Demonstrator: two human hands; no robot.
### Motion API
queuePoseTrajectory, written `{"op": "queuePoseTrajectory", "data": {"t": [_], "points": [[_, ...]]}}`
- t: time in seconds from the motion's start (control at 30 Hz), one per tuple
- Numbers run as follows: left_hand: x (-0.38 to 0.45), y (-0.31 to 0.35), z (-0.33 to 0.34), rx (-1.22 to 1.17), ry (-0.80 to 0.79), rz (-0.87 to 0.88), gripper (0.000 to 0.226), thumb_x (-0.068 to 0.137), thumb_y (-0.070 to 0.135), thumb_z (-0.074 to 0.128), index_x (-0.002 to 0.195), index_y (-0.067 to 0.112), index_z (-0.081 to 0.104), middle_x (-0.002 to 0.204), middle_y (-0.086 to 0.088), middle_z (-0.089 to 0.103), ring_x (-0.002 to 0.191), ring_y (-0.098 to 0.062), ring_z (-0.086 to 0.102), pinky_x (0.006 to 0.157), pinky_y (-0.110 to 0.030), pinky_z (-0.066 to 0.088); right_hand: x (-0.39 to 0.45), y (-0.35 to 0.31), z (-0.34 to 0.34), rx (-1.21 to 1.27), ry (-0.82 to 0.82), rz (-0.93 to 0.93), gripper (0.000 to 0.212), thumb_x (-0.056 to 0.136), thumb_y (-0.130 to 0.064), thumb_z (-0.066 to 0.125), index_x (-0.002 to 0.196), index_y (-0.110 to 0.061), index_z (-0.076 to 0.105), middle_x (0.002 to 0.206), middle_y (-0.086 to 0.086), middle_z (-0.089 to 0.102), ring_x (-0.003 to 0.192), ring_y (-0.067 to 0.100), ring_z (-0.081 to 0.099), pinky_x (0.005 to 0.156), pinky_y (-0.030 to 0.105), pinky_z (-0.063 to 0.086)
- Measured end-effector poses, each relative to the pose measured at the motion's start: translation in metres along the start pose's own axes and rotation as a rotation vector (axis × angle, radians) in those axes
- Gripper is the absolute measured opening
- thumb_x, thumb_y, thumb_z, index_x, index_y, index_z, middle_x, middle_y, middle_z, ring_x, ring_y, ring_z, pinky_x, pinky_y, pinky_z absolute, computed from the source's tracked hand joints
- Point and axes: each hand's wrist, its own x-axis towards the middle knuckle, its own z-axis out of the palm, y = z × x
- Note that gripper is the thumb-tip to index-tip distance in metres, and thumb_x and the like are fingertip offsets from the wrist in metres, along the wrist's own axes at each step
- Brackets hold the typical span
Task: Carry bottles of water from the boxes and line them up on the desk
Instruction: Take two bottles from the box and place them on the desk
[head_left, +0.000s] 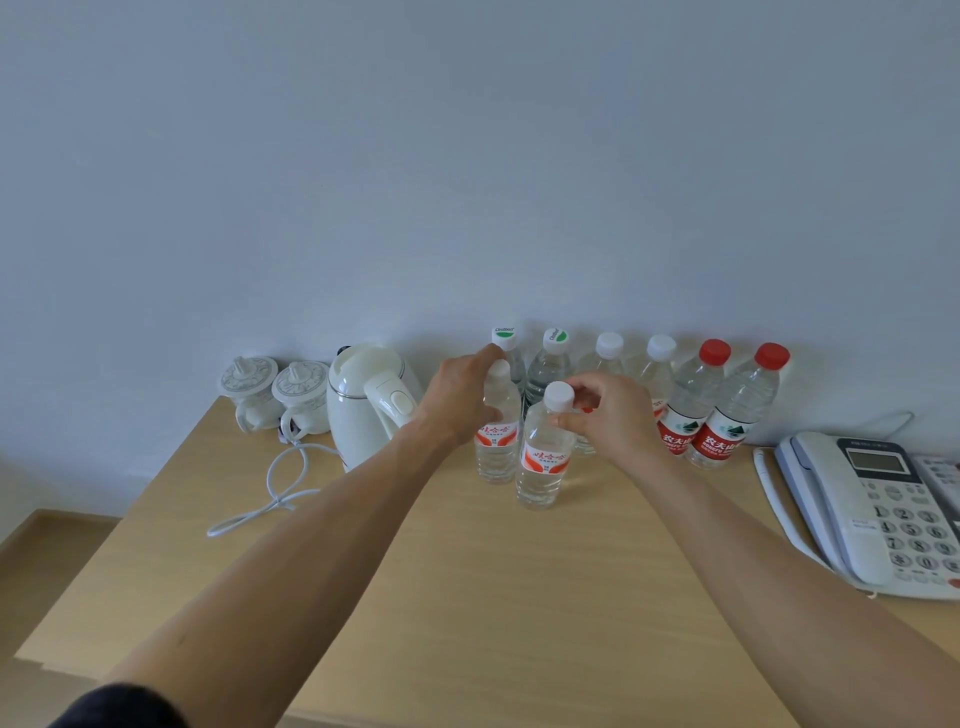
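Two white-capped water bottles with red and white labels stand on the wooden desk (426, 571) in front of a back row. My left hand (460, 397) grips the upper part of the left bottle (497, 441). My right hand (610, 410) pinches the neck of the right bottle (543, 457) just below its cap. Along the wall stand two green-capped bottles (548, 364), two white-capped bottles (657, 358) and two red-capped bottles (727, 410) with red labels. No boxes are in view.
A white electric kettle (371, 405) stands left of the bottles, its cord (270, 493) looped on the desk. Two lidded ceramic cups (275, 395) sit at the back left. A grey desk telephone (878, 509) lies at the right edge.
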Motion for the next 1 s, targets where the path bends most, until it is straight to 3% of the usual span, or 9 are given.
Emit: {"op": "queuePoseTrajectory", "data": {"t": [0.17,0.33,0.5,1.0], "points": [[-0.005,-0.006,0.002,-0.071,0.072,-0.082,0.069,0.068,0.013,0.088,0.129,0.019,0.055,0.097,0.000,0.063,0.093,-0.022,0.061,0.077,-0.032,0.050,0.009,0.002,-0.003,-0.008,0.004,-0.005,0.037,0.070,-0.010,0.087,0.105,-0.015,0.075,0.096,-0.002,0.074,0.089,0.013,0.067,0.084,0.027,0.051],[-0.007,-0.015,0.003,-0.065,0.079,-0.212,0.055,0.070,0.022,0.089,0.118,0.015,0.063,0.097,-0.003,0.068,0.090,-0.021,0.065,0.078,-0.032,0.054,0.018,0.003,-0.003,-0.001,0.027,0.003,0.035,0.071,-0.010,0.086,0.104,-0.014,0.075,0.098,-0.002,0.074,0.091,0.012,0.067,0.085,0.025,0.048],[-0.006,-0.015,0.007,-0.101,0.067,-0.250,0.053,0.071,0.023,0.089,0.119,0.016,0.066,0.095,-0.004,0.069,0.090,-0.021,0.067,0.076,-0.030,0.053,0.022,0.000,0.003,-0.001,0.051,-0.005,0.034,0.071,-0.013,0.087,0.102,-0.014,0.074,0.094,-0.003,0.073,0.086,0.012,0.064,0.078,0.021,0.042],[-0.003,-0.015,0.008,-0.156,0.011,-0.247,0.048,0.071,0.015,0.087,0.115,0.018,0.067,0.090,-0.004,0.068,0.084,-0.020,0.066,0.070,-0.027,0.046,0.016,-0.002,0.007,0.016,0.070,-0.052,0.034,0.073,-0.011,0.086,0.104,-0.014,0.073,0.095,-0.006,0.070,0.089,0.013,0.065,0.086,0.027,0.048]]}}
